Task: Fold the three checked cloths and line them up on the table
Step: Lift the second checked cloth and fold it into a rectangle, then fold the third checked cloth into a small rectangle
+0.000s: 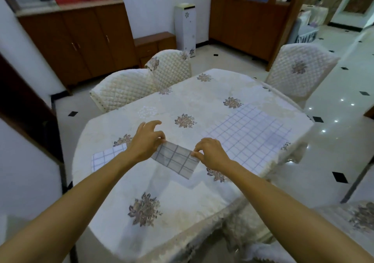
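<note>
A small folded checked cloth (175, 160) hangs just above the table between my hands. My left hand (146, 139) pinches its upper left corner and my right hand (210, 153) pinches its upper right corner. Another folded checked cloth (105, 158) lies flat on the table to the left, partly hidden behind my left forearm. A large checked cloth (249, 136) lies spread out flat on the right side of the table, reaching the right edge.
The table (162, 105) wears a cream floral tablecloth. Three quilted chairs stand around its far side: two at the left (125, 88) (170, 68) and one at the right (301, 74). Wooden cabinets line the back wall.
</note>
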